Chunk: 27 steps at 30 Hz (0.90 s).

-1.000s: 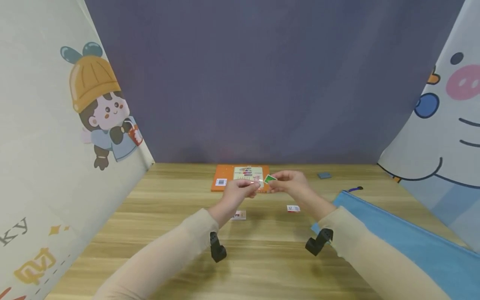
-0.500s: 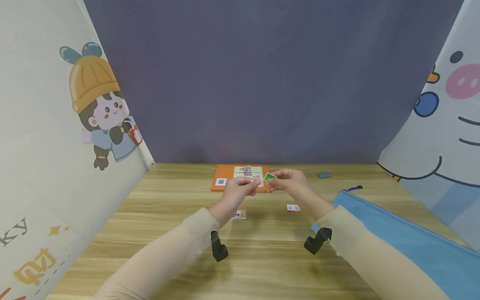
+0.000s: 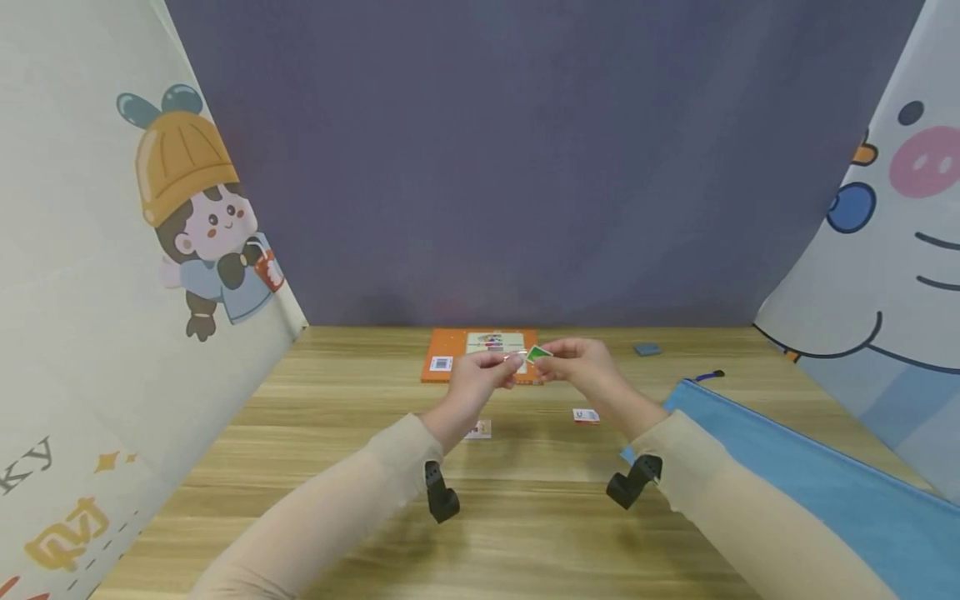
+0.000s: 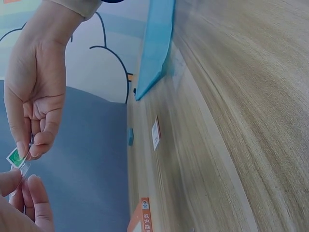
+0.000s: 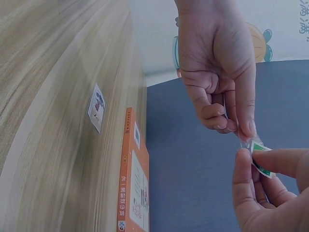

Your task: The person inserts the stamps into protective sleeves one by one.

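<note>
Both hands are raised above the wooden table, fingertips close together. My left hand pinches a small clear plastic sleeve between thumb and finger. In my right hand is a small green stamp with a white toothed edge, pinched between thumb and finger. The stamp meets or overlaps the clear sleeve in the right wrist view; whether it is inside cannot be told. Below the left hand a small printed stamp or card lies on the table. Another white-and-red one lies below the right hand.
An orange book lies at the back of the table, behind the hands. Further right is a small grey-blue flat object. A blue cloth pouch with a dark blue strap covers the right side, partly under the right arm.
Both hands stay nearly in place. The left fingertips have shifted slightly right and up, and the clear sleeve now sits closer to the green stamp.
</note>
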Each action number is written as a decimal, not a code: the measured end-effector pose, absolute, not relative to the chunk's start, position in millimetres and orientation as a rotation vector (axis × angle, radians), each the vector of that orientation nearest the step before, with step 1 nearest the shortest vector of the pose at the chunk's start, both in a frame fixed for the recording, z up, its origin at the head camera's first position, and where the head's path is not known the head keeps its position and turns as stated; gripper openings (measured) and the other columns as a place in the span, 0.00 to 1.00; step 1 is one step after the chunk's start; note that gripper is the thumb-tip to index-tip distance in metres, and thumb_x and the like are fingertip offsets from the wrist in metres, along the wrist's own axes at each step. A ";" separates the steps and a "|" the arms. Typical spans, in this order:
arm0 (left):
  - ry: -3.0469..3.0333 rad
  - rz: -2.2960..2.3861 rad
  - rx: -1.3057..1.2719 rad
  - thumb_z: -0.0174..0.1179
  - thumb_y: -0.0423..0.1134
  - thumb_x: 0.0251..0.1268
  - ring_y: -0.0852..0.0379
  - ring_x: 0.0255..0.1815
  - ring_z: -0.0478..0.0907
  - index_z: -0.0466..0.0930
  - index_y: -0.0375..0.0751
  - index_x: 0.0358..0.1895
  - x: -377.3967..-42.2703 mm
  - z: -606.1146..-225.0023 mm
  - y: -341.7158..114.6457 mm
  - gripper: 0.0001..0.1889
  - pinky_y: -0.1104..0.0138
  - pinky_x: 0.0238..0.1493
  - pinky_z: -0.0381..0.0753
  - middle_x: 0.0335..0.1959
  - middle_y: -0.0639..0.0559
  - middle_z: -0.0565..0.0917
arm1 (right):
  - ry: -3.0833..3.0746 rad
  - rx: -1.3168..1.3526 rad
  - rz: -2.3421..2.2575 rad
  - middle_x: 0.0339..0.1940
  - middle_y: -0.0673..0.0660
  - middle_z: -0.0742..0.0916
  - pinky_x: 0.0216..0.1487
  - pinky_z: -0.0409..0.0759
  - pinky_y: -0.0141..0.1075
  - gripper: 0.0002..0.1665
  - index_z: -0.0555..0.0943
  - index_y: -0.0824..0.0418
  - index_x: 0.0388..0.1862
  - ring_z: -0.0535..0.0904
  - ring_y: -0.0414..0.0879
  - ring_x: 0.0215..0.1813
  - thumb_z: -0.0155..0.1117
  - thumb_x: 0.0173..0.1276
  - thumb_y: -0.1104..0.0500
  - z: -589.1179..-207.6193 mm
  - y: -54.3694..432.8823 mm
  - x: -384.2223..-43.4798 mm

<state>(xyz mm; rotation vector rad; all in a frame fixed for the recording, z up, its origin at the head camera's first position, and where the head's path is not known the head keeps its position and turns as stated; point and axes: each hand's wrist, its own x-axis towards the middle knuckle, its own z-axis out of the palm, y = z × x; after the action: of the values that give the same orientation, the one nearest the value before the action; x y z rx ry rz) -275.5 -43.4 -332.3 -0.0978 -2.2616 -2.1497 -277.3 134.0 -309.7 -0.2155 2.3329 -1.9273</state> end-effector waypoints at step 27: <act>-2.190 -2.190 -0.152 0.67 0.34 0.61 0.62 0.28 0.84 0.85 0.32 0.42 -274.7 -329.8 -42.6 0.10 0.61 0.46 0.87 0.40 0.42 0.87 | 2.391 -0.195 -1.785 0.38 0.59 0.88 0.47 0.86 0.37 0.20 0.79 0.71 0.51 0.84 0.41 0.32 0.69 0.63 0.62 -306.0 129.0 -280.2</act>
<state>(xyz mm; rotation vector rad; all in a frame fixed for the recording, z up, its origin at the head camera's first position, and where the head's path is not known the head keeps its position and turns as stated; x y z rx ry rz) -274.7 -42.6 -329.8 -0.1516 -2.1899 -2.1902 -280.2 129.0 -306.0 -0.1951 2.3914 -1.7847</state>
